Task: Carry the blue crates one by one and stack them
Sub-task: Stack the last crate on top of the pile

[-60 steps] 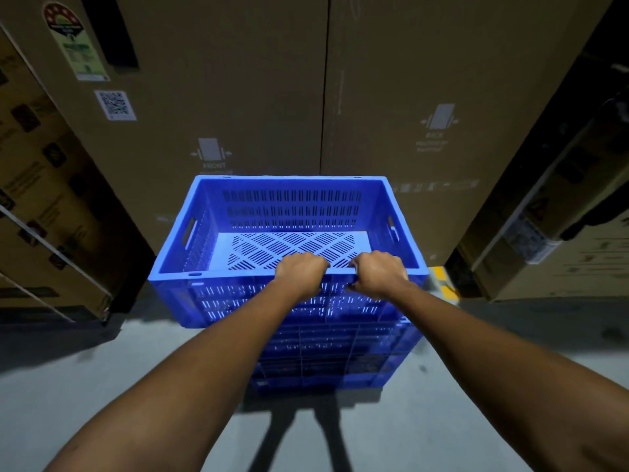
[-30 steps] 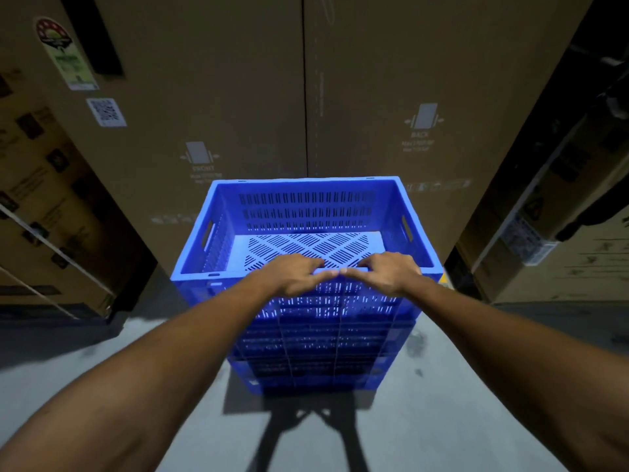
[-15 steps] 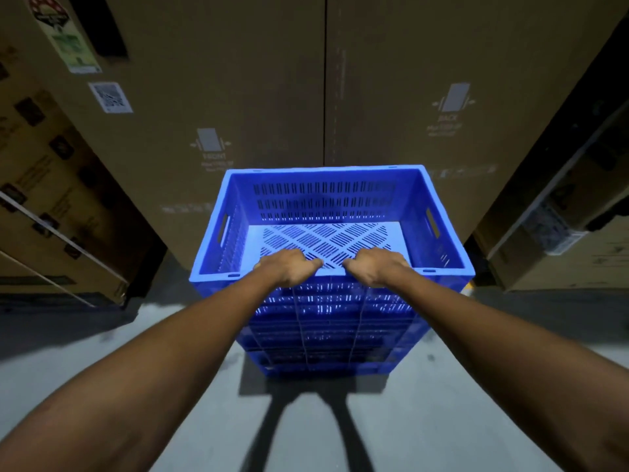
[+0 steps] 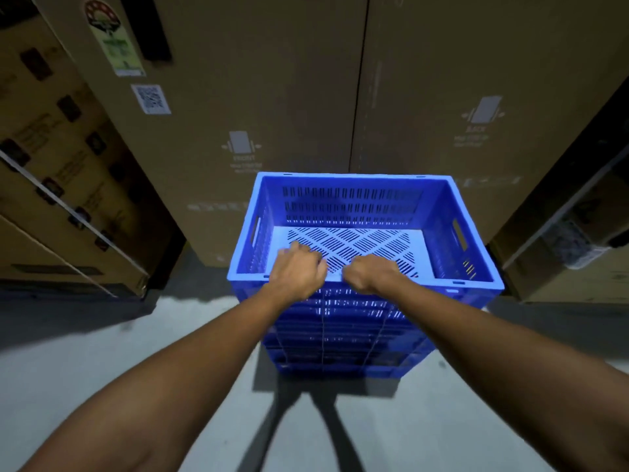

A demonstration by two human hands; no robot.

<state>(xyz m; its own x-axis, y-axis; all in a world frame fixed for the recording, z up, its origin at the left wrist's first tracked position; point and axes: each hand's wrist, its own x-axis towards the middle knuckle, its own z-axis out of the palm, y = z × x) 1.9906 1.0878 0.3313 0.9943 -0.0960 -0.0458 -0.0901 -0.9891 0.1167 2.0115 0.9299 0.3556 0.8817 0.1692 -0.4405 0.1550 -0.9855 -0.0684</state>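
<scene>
Two hands: left hand (image 4: 299, 272) and right hand (image 4: 369, 274) sit side by side at the middle of the near rim of the top crate (image 4: 354, 206), almost touching each other.
Fingers: both sets are curled over that rim and clamped on it; the left is blurred, so how firm its hold is cannot be told.
Crate position: it rests on the stack of blue crates (image 4: 340, 349), which stands on the floor (image 4: 170, 352) just in front of the cardboard boxes (image 4: 272, 97).
Step in hand: probably seating and squaring the top crate.
Alignment: not clear from this angle.
Doing it well: nudge from the near rim until all four corners match the crate beneath, then release once nothing rocks.
Risk: so central a grip gives little control of twist; hands set wider would steady it.
</scene>
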